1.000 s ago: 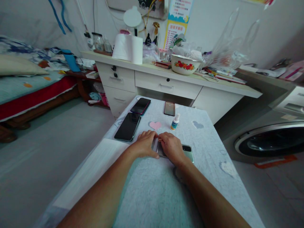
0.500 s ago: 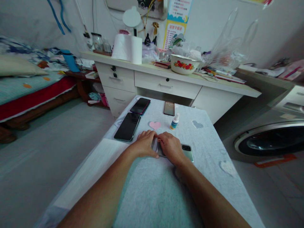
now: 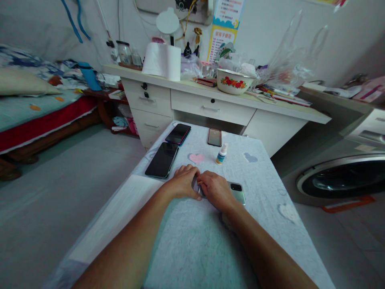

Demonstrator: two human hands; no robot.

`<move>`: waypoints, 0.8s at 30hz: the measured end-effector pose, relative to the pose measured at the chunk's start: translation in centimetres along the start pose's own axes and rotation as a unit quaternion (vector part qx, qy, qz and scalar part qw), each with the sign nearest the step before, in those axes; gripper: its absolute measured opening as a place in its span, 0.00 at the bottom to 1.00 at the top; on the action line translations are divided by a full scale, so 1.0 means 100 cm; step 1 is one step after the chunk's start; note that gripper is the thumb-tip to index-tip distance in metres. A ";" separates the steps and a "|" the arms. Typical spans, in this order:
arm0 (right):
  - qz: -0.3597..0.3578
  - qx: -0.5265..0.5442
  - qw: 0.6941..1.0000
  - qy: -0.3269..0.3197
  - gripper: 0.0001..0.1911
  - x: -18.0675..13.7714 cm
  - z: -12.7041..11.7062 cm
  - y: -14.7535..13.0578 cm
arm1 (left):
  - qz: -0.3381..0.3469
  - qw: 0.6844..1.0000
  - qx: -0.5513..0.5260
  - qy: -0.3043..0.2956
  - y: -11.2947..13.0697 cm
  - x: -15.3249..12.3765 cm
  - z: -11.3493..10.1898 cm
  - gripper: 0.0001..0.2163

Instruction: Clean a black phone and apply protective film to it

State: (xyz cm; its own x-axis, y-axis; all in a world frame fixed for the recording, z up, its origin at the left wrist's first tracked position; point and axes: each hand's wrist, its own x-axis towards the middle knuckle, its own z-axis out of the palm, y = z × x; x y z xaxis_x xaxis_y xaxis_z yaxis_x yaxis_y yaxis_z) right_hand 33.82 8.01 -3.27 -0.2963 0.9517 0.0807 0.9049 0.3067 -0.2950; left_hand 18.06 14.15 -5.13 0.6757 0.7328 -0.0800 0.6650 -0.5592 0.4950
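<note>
A pale green phone [image 3: 239,196] lies back up on the cloth-covered table, its dark camera block at the right end. My left hand [image 3: 183,182] grips the phone's left end, thumb on the near edge and fingers on the far edge. My right hand [image 3: 215,189] rests across the middle of the phone with its fingers curled in and pressed near the left end. Whatever is between those fingertips is hidden. Just beyond my hands stands a small white spray bottle [image 3: 221,154] with a blue and yellow label.
Two dark phones, one nearer [image 3: 162,159] and one farther [image 3: 178,133], lie along the table's left edge. A phone case [image 3: 214,137] lies at the far end. Beyond is a white desk [image 3: 192,98] bearing a flowered bowl [image 3: 233,82]. A washing machine [image 3: 345,176] stands right.
My right hand has shifted slightly, its fingertips curling a little differently over the phone. My left hand and the things on the table stay put.
</note>
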 end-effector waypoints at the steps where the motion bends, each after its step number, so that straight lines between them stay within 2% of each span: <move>1: -0.006 0.008 1.000 -0.004 0.09 -0.001 0.000 -0.001 | 0.001 1.000 -0.003 -0.002 0.000 0.000 0.000 0.30; 8: -0.032 0.055 0.998 -0.013 0.09 -0.008 0.003 -0.001 | 0.022 1.000 -0.013 -0.010 -0.007 0.000 0.000 0.33; 17: 0.002 0.021 1.000 0.014 0.08 -0.006 0.006 -0.003 | 0.031 0.999 -0.009 -0.020 -0.006 -0.002 -0.003 0.33; 24: -0.002 0.022 1.000 -0.015 0.08 -0.010 0.003 -0.006 | 0.032 0.999 -0.019 -0.032 -0.007 -0.001 -0.006 0.30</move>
State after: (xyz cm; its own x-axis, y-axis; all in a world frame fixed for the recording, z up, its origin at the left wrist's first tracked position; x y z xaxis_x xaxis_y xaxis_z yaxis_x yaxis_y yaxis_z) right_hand 33.42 6.88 -3.47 -0.3088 0.9497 0.0528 0.8898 0.3081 -0.3368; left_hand 17.32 14.67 -4.99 0.7362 0.6690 -0.1025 0.6082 -0.5875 0.5339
